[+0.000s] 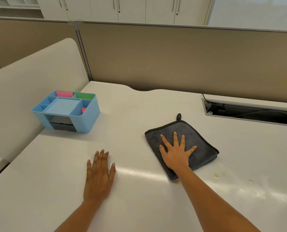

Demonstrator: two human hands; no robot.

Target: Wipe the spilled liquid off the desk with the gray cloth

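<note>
A folded gray cloth (199, 146) with black edging and a hanging loop lies flat on the white desk (139, 114), right of centre. My right hand (177, 154) presses down on it, palm flat, fingers spread. My left hand (99, 176) rests flat on the bare desk to the left, fingers together, holding nothing. Small yellowish drops of spilled liquid (216, 176) sit on the desk to the right of the cloth's near corner, with another spot (250, 181) farther right. A faint yellowish smear (176, 182) shows at the cloth's near corner beside my forearm.
A light blue desk organizer (89, 118) with pink and green items stands at the left back of the desk. A cable tray opening (250, 113) with wires runs along the right back. Beige partition walls (173, 61) close off the back and left.
</note>
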